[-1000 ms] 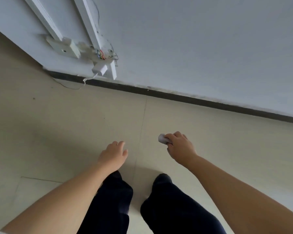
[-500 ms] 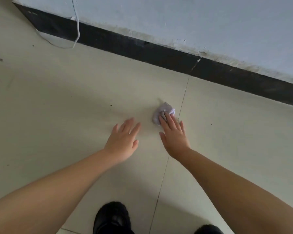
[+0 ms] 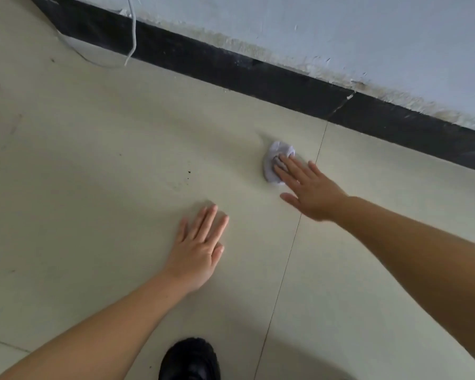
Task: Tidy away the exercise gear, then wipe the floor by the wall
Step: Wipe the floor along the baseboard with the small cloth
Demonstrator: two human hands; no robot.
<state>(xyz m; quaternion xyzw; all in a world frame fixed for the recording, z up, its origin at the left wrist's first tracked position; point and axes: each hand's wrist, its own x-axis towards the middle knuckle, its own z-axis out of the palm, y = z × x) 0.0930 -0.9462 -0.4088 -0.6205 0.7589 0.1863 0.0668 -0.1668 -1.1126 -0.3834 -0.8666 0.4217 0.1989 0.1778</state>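
I see my right hand (image 3: 313, 187) pressing flat, fingers straight, on a small crumpled white cloth (image 3: 275, 160) on the pale tiled floor (image 3: 93, 187), near the black skirting strip (image 3: 231, 69). My left hand (image 3: 200, 248) rests flat and open on bare floor nearby.

The right hand's (image 3: 311, 192) straight fingers cover the near half of the crumpled wipe (image 3: 277, 161), hiding its lower edge. Both forearms run off the bottom and right edges. The black shoe (image 3: 189, 360) is cut by the bottom edge. The white cable (image 3: 133, 37) leaves at the top edge, its source unseen. The floor specks (image 3: 188, 172) are too small to identify.
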